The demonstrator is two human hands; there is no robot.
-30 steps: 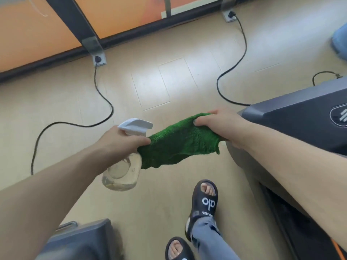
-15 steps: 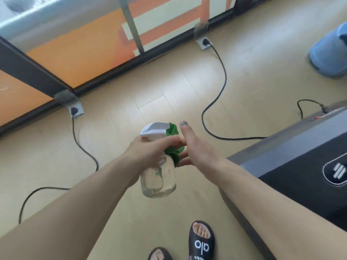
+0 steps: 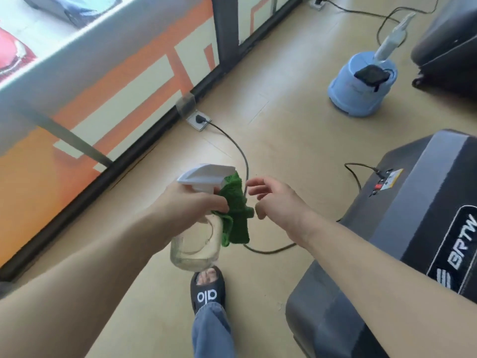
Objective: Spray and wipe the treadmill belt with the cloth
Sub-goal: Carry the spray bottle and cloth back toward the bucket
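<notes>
My left hand (image 3: 191,202) grips the neck of a clear spray bottle (image 3: 196,241) with a white trigger head (image 3: 204,174), and pins a green cloth (image 3: 236,215) against the bottle's right side. The cloth hangs bunched down from my fingers. My right hand (image 3: 278,202) hovers just right of the cloth, fingers apart and slightly curled, holding nothing. The dark grey treadmill (image 3: 413,228) fills the lower right, its motor cover towards me; the belt itself is not in view.
A black power cord (image 3: 240,151) runs from a floor socket (image 3: 198,120) under my hands to the treadmill. A light-blue bucket-like unit (image 3: 361,86) with a handle stands at the back right, beside a dark machine (image 3: 449,42). My sandalled foot (image 3: 207,290) stands below the bottle.
My right hand has let go of the green cloth and drawn slightly away. The cloth now hangs bunched from my left hand, against the bottle. The view has swung right and forward.
</notes>
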